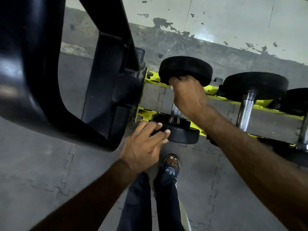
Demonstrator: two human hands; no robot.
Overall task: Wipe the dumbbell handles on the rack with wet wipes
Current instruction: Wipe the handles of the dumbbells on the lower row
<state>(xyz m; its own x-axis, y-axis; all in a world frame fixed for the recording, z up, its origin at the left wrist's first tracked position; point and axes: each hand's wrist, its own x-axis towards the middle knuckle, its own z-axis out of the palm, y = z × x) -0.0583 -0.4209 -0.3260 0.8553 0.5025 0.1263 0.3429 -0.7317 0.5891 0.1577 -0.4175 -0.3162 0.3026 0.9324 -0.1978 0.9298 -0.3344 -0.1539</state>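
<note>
The right hand (188,97) was curled round the handle (175,110) of the end dumbbell (185,69), which lay on the yellow rack (154,78). The left hand (145,144) gripped its near head (183,135).

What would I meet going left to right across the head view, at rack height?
Black rack frame → left hand, holding the near end of the first dumbbell → right hand, wrapped round its handle → second dumbbell → third dumbbell, cut off by the picture's edge.
</note>
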